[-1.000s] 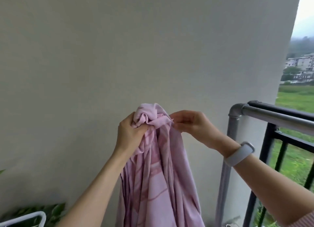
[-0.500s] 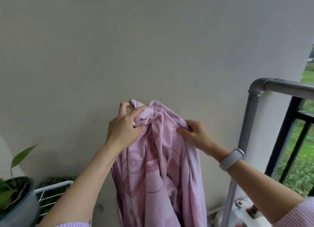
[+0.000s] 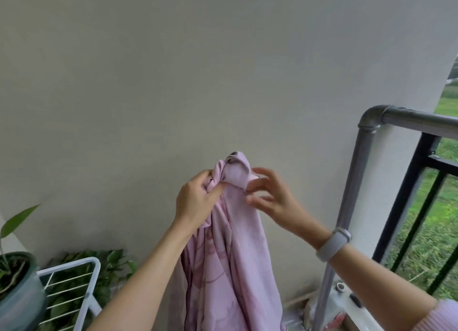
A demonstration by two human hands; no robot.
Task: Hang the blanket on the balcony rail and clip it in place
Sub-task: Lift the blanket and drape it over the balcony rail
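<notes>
Pink blanket [image 3: 230,256] held bunched before a pale wall [image 3: 173,82], apart from the balcony rail [image 3: 418,118].

The gathered top of the blanket is clenched in the left hand [image 3: 195,199], and the rest is left hanging down. The right hand [image 3: 270,196] is seen blurred just beside the bunch with fingers spread and loose; contact cannot be determined. A white rack [image 3: 74,288] and a potted plant [image 3: 14,281] are visible lower left.

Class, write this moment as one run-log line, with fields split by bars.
step: gathering blanket | left hand: grips bunched top | right hand: fingers spread beside bunch, blurred | rail: bare | clip: none visible
</notes>
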